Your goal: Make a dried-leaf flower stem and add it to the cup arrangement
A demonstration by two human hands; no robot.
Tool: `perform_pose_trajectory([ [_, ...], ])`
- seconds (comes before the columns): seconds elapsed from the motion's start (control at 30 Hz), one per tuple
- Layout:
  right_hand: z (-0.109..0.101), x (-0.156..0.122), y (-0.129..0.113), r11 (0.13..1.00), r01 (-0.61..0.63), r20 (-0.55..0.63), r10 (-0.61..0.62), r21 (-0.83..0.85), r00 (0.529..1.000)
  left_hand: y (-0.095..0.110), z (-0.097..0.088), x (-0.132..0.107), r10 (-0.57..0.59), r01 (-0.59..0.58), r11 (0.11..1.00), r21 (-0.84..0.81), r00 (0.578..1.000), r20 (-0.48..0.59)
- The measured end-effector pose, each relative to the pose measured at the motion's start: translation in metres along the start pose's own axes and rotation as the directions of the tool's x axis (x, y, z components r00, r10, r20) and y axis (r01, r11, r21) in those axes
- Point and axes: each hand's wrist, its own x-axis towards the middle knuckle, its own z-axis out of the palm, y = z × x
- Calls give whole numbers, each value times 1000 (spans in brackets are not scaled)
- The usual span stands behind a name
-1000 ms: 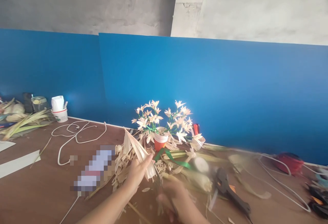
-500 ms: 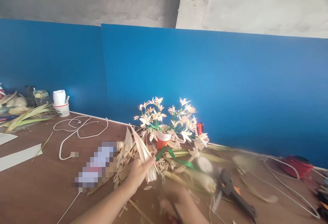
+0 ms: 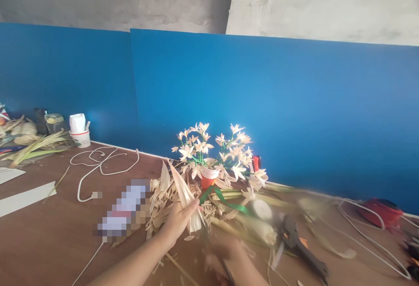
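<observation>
My left hand (image 3: 179,219) is closed around a pale dried corn husk (image 3: 182,186), thumb on top, its pointed end up and away from me. Its lower end hangs below my fingers. My right hand (image 3: 225,255), smeared by motion, grips what look like dark scissors (image 3: 203,230). Their blades reach up to the husk's lower edge by my left fingers. Just beyond stand cream husk flowers (image 3: 234,151) on green stems, around an orange-and-white cup (image 3: 208,178). Husk scraps (image 3: 160,207) and a green ribbon (image 3: 225,199) lie about my hands.
A black glue gun (image 3: 301,246) lies right of my right hand, near a white roll (image 3: 262,210). A blurred-out phone-like object (image 3: 122,209) and white cables (image 3: 98,164) lie left. A white cup (image 3: 80,138) stands by the blue partition (image 3: 262,94). A red object (image 3: 381,212) sits far right.
The view has shifted very slightly. Both hands keep nearly the same place, and the husk stays in my left hand with the scissors beside it.
</observation>
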Motion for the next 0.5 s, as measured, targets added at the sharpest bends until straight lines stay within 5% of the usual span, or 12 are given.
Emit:
perform_pose_trajectory([
  [0.33, -1, 3, 7, 1000, -2, 7, 2, -21, 1000, -3, -3, 3, 35, -37, 998, 49, 999, 35],
  [0.5, -3, 2, 10, 1000, 14, 9, -14, -15, 1000, 3, -12, 2, -111, 109, 993, 38, 993, 49],
])
